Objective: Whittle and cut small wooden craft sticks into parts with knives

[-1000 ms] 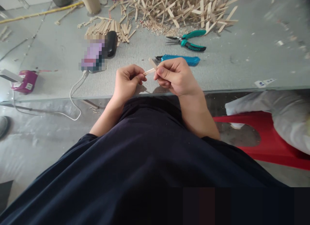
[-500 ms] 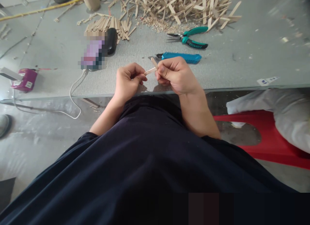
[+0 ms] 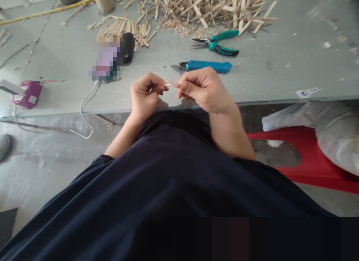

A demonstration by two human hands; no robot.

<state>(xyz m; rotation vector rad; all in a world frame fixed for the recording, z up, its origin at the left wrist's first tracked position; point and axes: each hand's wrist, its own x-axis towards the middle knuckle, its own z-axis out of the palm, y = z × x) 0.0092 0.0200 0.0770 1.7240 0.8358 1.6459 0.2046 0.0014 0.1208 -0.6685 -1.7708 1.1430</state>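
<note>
hands at frame centre, over the table (image 3: 266, 81) near edge: left hand (image 3: 146, 92) and right hand (image 3: 202, 88), fingertips of both pinched on one wooden stick (image 3: 171, 83) bridging them. step looks like aligning; next wants a steady grip. blue cutter (image 3: 209, 66) just beyond.

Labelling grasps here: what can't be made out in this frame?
Head view only.
Hidden: ends of stick, inside left hand and right hand; one piece or two, unclear.
Blurred: device, pixelated.
Cut off: stick pile, by top edge.
</note>
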